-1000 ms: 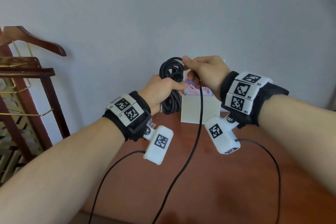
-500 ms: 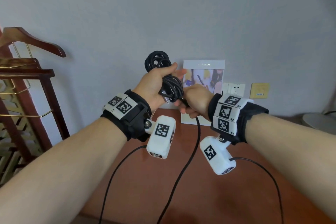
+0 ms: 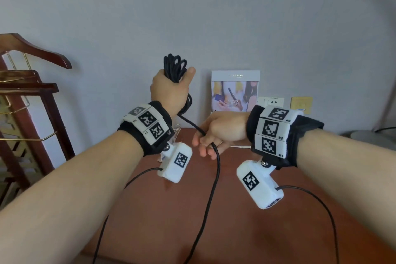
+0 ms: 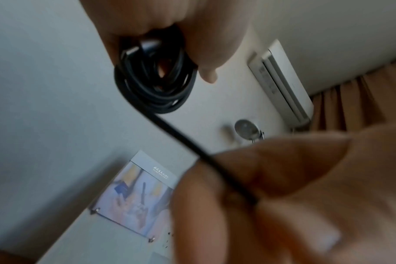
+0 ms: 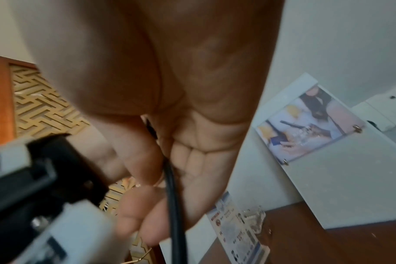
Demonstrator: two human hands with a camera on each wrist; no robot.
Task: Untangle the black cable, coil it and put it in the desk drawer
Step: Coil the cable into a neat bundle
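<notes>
The left hand was raised above the worktop, its grip wrapped tight round the coiled part of the black cable; loops stuck out above the fist and a few hung below it by the wrist. From those lower loops a single strand ran down and to the right into the right hand, which sat lower, just over the back of the worktop. That grip was narrow: the thumb pinched the strand against the fingers, the rest of them only loosely curled. Past the right hand the cable dropped in a long curve over the brown wood and off the near edge.

Behind the hands a framed picture card leaned upright against the grey wall, partly covered by the right hand. To its right sat a white wall socket and a yellow plate. A small clear stand with a printed card stood at the back of the worktop, largely hidden behind the left wrist in the head view. At the far left stood a dark wooden valet rack with brass rails. Thin leads from the wrist cameras trailed across the wood. The drawer itself could not be made out.
</notes>
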